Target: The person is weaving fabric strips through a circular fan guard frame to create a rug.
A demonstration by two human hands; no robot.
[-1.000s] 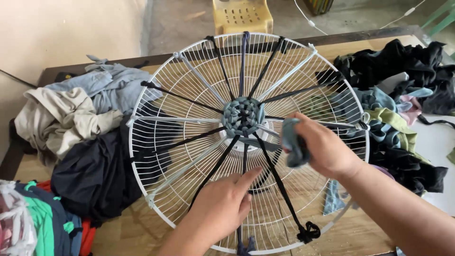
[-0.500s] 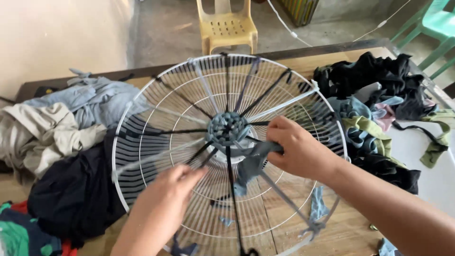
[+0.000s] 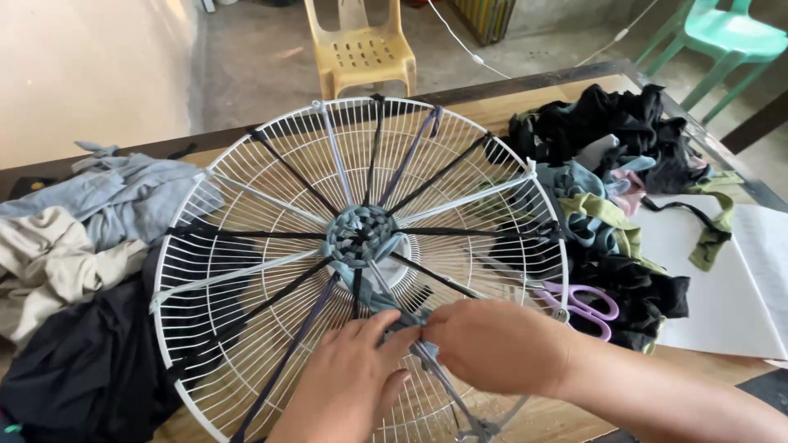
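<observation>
Both hands lower, nearer grille rim

Two bare hands meet low in the frame, just right of centre.

The left hand comes up from the bottom edge, back of the hand toward the camera, fingers stretched up and to the right with the thumb on the upper side; its fingertips reach the other hand's knuckles. The right hand enters from the lower right corner on a bare forearm that runs diagonally across the bottom right of the frame. Its wrist is straight, its back faces up, and the fingers are curled down and inward into a loose fist, their tips hidden beneath the hand. The two hands touch where their fingers meet.
</observation>
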